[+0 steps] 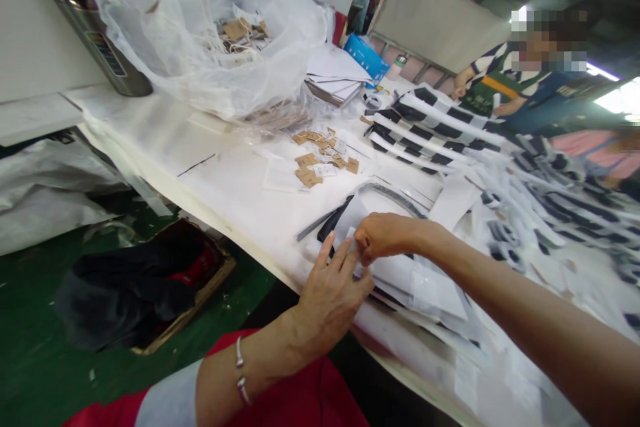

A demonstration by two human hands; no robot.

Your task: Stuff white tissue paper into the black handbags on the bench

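On the white table (pixel 225 193), my left hand (pixel 333 287) lies with its fingers spread on the near end of a flat white and black item in clear wrapping (pixel 425 290). My right hand (pixel 367 238) is closed just beyond the left fingertips, at the same end. A small pale piece shows beside its curled fingers, but what the fingers pinch is hidden. Brown paper tags (pixel 317 157) lie scattered farther up the table. Black and white checked items (pixel 435 123) are piled beyond them.
A large clear plastic bag (pixel 200 60) holding tags stands at the back left, near a steel flask (pixel 100 33). Behind are papers (pixel 335 73) and a blue box (pixel 367 57). Across the table stands a person in an apron (pixel 500 83). An open carton (pixel 210 287) sits on the green floor.
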